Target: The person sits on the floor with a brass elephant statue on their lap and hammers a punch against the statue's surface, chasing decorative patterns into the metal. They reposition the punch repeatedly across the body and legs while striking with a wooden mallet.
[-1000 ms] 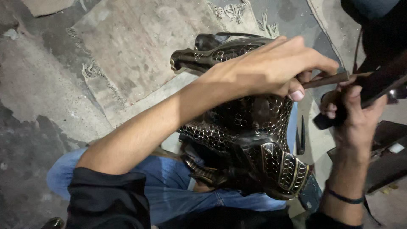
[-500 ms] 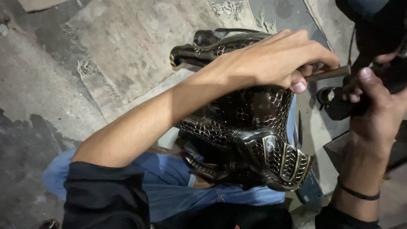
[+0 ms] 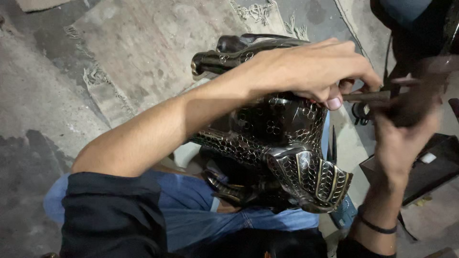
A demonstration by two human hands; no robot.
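A dark metal animal figure (image 3: 287, 143), covered in engraved scale and circle patterns, rests on my lap over blue jeans (image 3: 205, 224). My left hand (image 3: 311, 64) reaches across its top and pinches a thin metal rod (image 3: 366, 96) against the figure's upper side. My right hand (image 3: 401, 134) is blurred to the right of the figure, wrapped around a dark hammer-like tool (image 3: 420, 86) that sits close to the rod's outer end. A dark band circles my right wrist.
Under me is a stained concrete floor with a worn mat (image 3: 143, 52) that has frayed edges. A dark flat box (image 3: 430, 167) lies at the right. A small blue object (image 3: 342, 217) sits by my right knee. Dark gear fills the top right corner.
My right hand has shifted left and down with the dark tool and is now motion-blurred near the rod. My left hand stays on the figure holding the rod.
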